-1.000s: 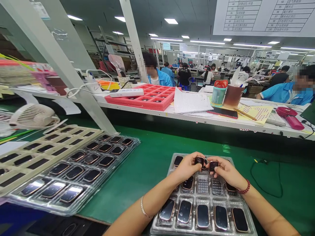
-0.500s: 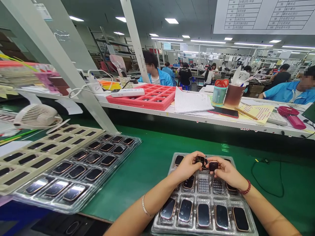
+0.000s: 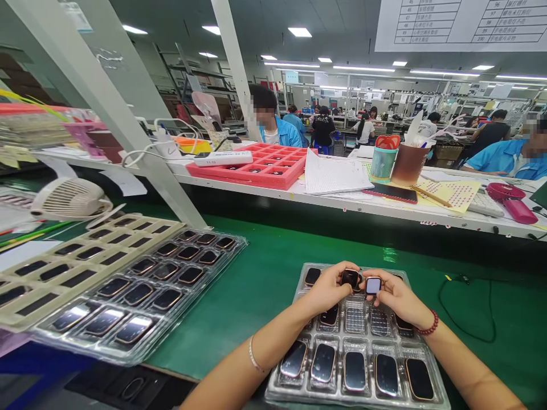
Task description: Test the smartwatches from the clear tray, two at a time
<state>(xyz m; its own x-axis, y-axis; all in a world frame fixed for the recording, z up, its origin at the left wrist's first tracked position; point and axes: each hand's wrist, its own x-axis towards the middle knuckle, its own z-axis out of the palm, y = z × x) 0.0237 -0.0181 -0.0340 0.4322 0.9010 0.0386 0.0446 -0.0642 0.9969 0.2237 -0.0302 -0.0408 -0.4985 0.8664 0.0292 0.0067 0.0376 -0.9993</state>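
Above a clear plastic tray [image 3: 337, 394], my left hand [image 3: 335, 289] pinches a dark-screened watch [image 3: 350, 277] between thumb and fingers. Close beside it, my right hand [image 3: 392, 293] grips another watch [image 3: 373, 285], whose screen is lit white. Several dark watches lie in the tray's pockets, among them one [image 3: 354, 371] in the front row. Two middle pockets [image 3: 354, 319] hold no watch. My hands hide part of the back row.
Left on the green bench [image 3: 222, 285] are a clear tray of watches [image 3: 164, 319] and a beige tray [image 3: 64, 267]. A white fan [image 3: 70, 199] stands behind them. The shelf ahead bears a red tray [image 3: 273, 181]. A cable [image 3: 491, 322] lies right; people sit beyond.
The screen of the watch in my right hand has gone from dark to lit white. Both hands keep their hold, and the view has shifted slightly.
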